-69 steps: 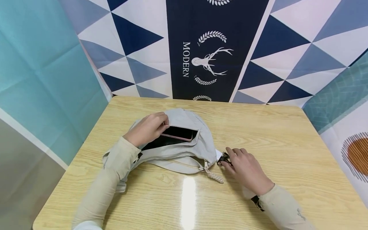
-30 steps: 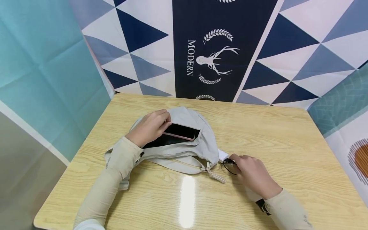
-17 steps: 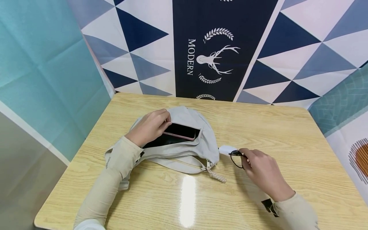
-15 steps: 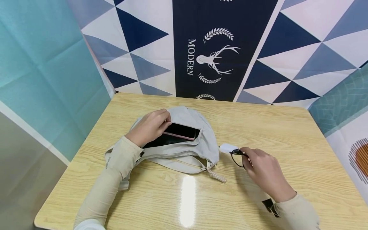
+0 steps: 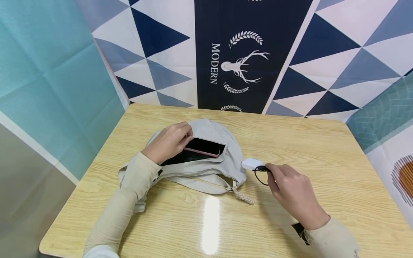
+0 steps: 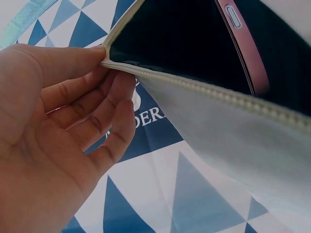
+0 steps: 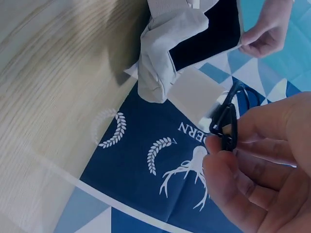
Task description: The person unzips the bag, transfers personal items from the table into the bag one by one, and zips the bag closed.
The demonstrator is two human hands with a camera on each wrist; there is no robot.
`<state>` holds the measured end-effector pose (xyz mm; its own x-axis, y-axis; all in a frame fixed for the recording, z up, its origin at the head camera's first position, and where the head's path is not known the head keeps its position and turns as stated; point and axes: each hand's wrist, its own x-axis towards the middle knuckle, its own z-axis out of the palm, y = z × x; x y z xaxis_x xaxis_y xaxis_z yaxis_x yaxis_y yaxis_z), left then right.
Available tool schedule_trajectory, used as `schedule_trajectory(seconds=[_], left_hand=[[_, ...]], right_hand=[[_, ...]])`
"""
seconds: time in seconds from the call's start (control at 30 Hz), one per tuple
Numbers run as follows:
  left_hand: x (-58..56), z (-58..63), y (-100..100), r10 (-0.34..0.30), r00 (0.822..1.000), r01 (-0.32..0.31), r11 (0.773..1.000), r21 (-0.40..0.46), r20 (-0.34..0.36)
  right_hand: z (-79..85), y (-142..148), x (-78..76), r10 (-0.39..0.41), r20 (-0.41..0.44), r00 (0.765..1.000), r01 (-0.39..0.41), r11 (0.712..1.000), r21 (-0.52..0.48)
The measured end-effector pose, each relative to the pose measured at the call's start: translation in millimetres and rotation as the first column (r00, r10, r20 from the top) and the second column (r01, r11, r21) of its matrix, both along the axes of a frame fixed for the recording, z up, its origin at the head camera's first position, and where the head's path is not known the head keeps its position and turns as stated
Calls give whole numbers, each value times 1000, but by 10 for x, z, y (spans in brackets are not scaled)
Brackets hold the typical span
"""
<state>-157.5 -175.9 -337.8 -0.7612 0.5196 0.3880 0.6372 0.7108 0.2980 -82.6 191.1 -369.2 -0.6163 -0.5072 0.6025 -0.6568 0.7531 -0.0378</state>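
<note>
A pale grey fabric shoulder bag (image 5: 230, 166) lies on the table with its zip pocket spread wide. My left hand (image 5: 169, 143) pinches the corner of the pocket's edge between thumb and fingers, as the left wrist view shows close up. Inside the dark pocket is a phone with a pink edge (image 6: 248, 58). To the right of the bag, my right hand (image 5: 293, 190) pinches a black looped cord (image 7: 231, 119). A small white rectangular block (image 5: 252, 164) hangs at the cord's end, held up above the table beside the bag's right side; its exact kind is unclear.
A braided zip pull (image 5: 243, 197) trails from the bag's right end onto the wooden table (image 5: 306, 150). Behind the table hangs a patterned cloth (image 5: 238, 64), with a teal cloth (image 5: 55, 79) on the left.
My right hand has gripped the cord and lifted the white block off the table, first drawing it rightward, then tilting it slightly left toward the bag. My left hand keeps its hold on the pocket edge.
</note>
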Motion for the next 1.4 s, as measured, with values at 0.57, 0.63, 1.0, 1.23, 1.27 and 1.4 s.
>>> schedule_trajectory(seconds=[0.57, 0.63, 1.0, 1.23, 1.27, 1.4], left_hand=[[43, 25, 8, 15, 1000, -15, 1000, -9, 24], [40, 20, 7, 11, 1000, -11, 1000, -9, 23], [21, 13, 10, 9, 1000, -9, 1000, -16, 26], [19, 29, -3, 24, 999, -23, 1000, -15, 40], [18, 31, -4, 23, 999, -23, 1000, -14, 42], [20, 29, -9, 19, 999, -18, 1000, -14, 48]], right_hand=[[18, -442, -204, 119, -49, 992, -120, 993, -19], [6, -537, -250, 139, -54, 989, -140, 990, -24], [-59, -1014, -424, 187, -31, 982, -187, 982, 4], [-89, -1252, -469, 179, -14, 984, -179, 983, 44], [-96, -1289, -475, 175, -14, 984, -174, 984, 45], [-139, -1432, -491, 157, -10, 988, -156, 986, 54]])
